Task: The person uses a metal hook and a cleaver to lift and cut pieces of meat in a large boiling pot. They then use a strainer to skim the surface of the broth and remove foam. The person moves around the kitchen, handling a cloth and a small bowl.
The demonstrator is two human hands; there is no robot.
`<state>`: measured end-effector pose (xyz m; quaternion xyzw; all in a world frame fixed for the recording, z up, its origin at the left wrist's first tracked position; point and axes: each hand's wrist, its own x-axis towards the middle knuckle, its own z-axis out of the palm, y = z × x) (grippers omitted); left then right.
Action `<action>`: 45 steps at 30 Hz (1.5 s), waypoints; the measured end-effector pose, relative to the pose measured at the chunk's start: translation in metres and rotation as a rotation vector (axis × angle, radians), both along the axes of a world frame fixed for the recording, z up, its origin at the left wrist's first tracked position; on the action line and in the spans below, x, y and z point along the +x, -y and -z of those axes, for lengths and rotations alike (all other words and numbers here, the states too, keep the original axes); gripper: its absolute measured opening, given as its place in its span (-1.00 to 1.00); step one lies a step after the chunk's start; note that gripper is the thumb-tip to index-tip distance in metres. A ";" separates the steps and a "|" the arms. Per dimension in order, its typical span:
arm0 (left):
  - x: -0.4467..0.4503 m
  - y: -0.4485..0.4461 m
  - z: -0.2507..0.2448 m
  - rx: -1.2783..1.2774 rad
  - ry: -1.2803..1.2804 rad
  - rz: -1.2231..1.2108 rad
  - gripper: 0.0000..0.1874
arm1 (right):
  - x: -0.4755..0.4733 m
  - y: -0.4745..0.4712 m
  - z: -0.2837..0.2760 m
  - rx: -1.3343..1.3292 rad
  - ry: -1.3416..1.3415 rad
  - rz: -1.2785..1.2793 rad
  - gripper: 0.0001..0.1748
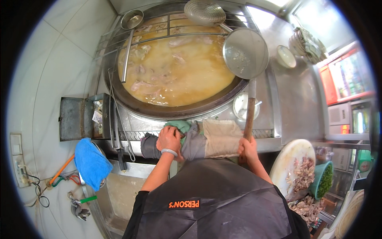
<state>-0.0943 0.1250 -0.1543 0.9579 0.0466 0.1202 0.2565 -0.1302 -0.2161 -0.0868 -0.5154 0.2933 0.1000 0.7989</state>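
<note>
My right hand (248, 148) is closed around the wooden handle (250, 119) of a mesh skimmer. The skimmer's round wire-mesh bowl (246, 53) hangs over the right rim of a big wok (176, 113), with small scraps in it. Cloudy yellowish broth (194, 77) fills the wok, with pieces of meat (143, 86) in it. My left hand (169, 139) rests with bent fingers on a row of folded cloths at the counter's front edge; whether it grips them is hidden. Among these are a green cloth (181, 125), a grey cloth (194, 142) and a beige cloth (222, 137).
A metal rack (168, 25) crosses the wok, bearing a ladle (132, 20) and a perforated strainer (205, 12). Left stand tongs (112, 98), an open metal box (101, 116) and a blue cloth (91, 164). Rightward are a white bowl (238, 104), a cutting board (291, 155) with chopped meat and a green basket (315, 176).
</note>
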 end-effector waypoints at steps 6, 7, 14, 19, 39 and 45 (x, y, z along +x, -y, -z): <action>0.000 0.000 -0.001 0.005 -0.040 -0.005 -0.88 | 0.014 -0.024 0.004 -0.255 0.038 -0.062 -0.76; 0.000 0.000 -0.001 0.004 -0.031 -0.001 -0.88 | 0.018 -0.030 0.002 -0.284 -0.009 -0.068 -0.77; -0.001 0.001 -0.003 0.003 0.002 0.001 -0.87 | 0.040 -0.044 -0.020 -0.083 -0.057 -0.212 -0.74; 0.000 0.001 -0.002 0.043 -0.003 0.000 -0.90 | 0.032 -0.032 -0.023 0.114 -0.108 -0.348 -0.64; 0.000 0.000 -0.003 0.041 -0.006 0.005 -0.88 | 0.000 0.004 -0.004 0.106 -0.083 -0.176 -0.60; 0.000 0.001 -0.003 0.016 -0.039 -0.001 -0.87 | 0.009 0.016 -0.022 -0.009 -0.053 -0.114 -0.67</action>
